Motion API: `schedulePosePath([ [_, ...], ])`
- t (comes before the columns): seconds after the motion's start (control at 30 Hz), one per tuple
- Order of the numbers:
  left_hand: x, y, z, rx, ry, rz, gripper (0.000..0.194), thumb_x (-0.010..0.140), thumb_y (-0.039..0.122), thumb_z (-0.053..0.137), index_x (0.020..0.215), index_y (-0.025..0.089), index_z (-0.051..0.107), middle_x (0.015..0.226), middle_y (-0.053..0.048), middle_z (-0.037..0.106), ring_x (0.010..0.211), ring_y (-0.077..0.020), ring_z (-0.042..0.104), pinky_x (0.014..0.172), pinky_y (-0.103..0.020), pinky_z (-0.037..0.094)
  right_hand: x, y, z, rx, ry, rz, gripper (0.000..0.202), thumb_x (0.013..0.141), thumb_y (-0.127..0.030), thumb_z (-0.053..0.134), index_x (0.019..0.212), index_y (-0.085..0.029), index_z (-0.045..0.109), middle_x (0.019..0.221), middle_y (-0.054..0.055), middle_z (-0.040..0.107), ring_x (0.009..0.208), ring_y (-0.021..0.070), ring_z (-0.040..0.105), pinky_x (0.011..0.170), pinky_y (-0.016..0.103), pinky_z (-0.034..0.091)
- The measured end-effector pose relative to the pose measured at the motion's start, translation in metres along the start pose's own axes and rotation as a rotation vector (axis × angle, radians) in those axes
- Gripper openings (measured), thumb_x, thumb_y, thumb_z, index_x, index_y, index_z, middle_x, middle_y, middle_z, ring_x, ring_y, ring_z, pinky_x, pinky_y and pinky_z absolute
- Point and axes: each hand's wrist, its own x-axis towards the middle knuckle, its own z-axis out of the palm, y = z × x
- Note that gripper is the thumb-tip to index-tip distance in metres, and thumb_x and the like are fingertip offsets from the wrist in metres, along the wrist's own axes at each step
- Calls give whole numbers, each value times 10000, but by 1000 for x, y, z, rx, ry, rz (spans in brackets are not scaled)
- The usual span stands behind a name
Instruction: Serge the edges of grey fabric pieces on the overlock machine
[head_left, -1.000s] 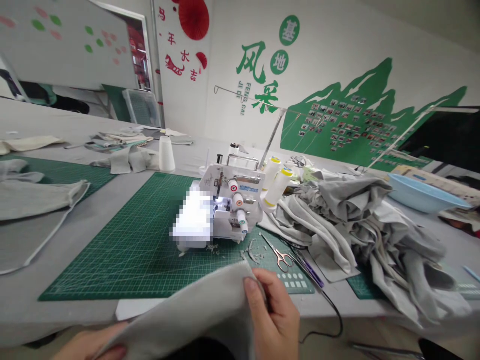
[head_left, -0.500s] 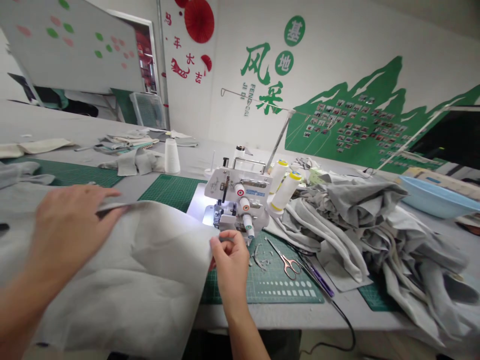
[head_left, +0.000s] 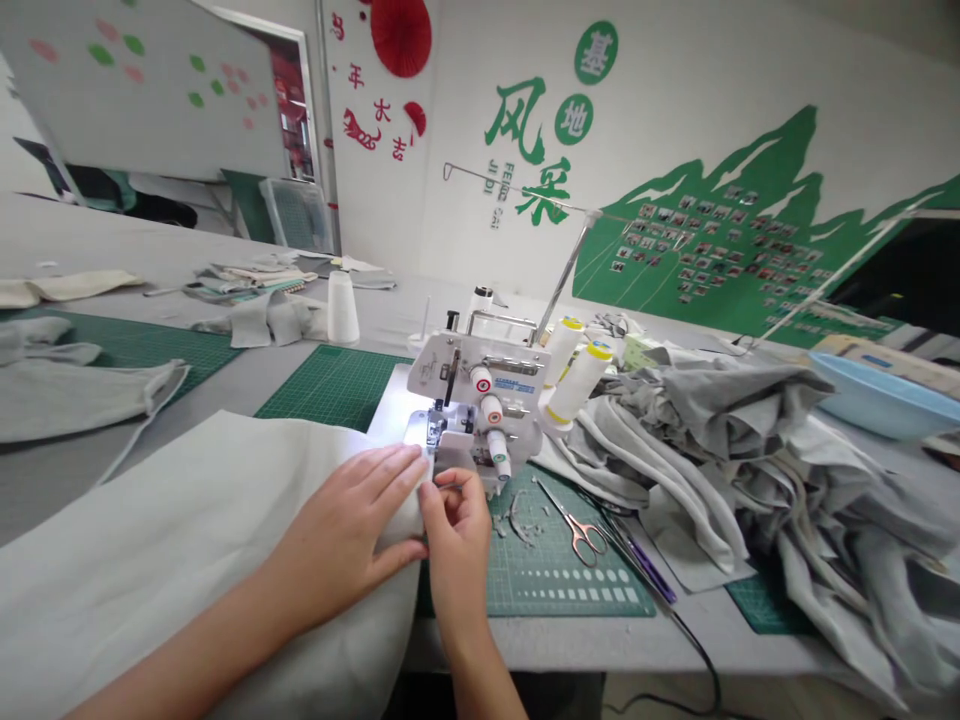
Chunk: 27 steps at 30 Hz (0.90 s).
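A large pale grey fabric piece [head_left: 225, 500] spreads from the lower left up to the overlock sewing machine [head_left: 480, 390]. Its corner lies by the lit presser foot [head_left: 435, 425]. My left hand [head_left: 360, 525] rests flat on the cloth near that corner, fingers stretched toward the foot and thumb apart. Just beside it, my right hand [head_left: 457, 510] pinches the fabric's right edge between thumb and curled fingers, in front of the machine. Thread cones [head_left: 581, 385] with yellow tops stand behind the machine.
Scissors [head_left: 581, 530] and thread scraps [head_left: 520, 520] lie on the green cutting mat [head_left: 555, 590]. Purple-handled tweezers [head_left: 651, 572] are close by. Heaped grey fabric [head_left: 720, 420] fills the right side, before a blue basin [head_left: 885, 395]. A white thread cone [head_left: 343, 310] stands left of the machine.
My left hand has let go of the fabric's raised left part and moved right, flat onto the corner by the presser foot. The cloth now lies lower. My right hand keeps its pinch.
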Motion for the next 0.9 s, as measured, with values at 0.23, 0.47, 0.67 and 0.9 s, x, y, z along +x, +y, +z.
schedulePosePath([
  [0.23, 2, -3, -3, -65, -42, 25, 686, 862, 427, 688, 1466, 208, 450, 1487, -104, 520, 1358, -302, 464, 1126, -469, 399, -1, 4, 1, 4, -1, -16, 231, 867, -392, 664, 881, -211, 521, 616, -87, 484, 546, 105, 467, 521, 209, 384],
  [0.47, 7, -5, -3, -80, -29, -12, 638, 849, 426, 682, 1427, 216, 512, 1489, -112, 523, 1361, -316, 484, 1122, -494, 415, 1, 0, 0, 7, -2, -17, 220, 861, -377, 660, 891, -210, 520, 609, -89, 491, 540, 101, 461, 527, 207, 380],
  [0.67, 11, -6, -5, -82, -55, 2, 543, 878, 381, 630, 1385, 202, 555, 1490, -112, 523, 1361, -307, 491, 1126, -498, 417, -9, 8, -1, 35, -24, -13, 198, 839, -323, 674, 889, -215, 516, 629, -86, 496, 564, 107, 478, 551, 208, 398],
  [0.9, 7, -10, -2, -69, -45, 25, 643, 861, 439, 665, 1444, 224, 499, 1516, -117, 492, 1380, -322, 469, 1131, -508, 410, -29, 32, -10, 37, -73, -113, 276, 945, -462, 548, 875, -203, 615, 773, -8, 597, 714, 157, 547, 656, 250, 457],
])
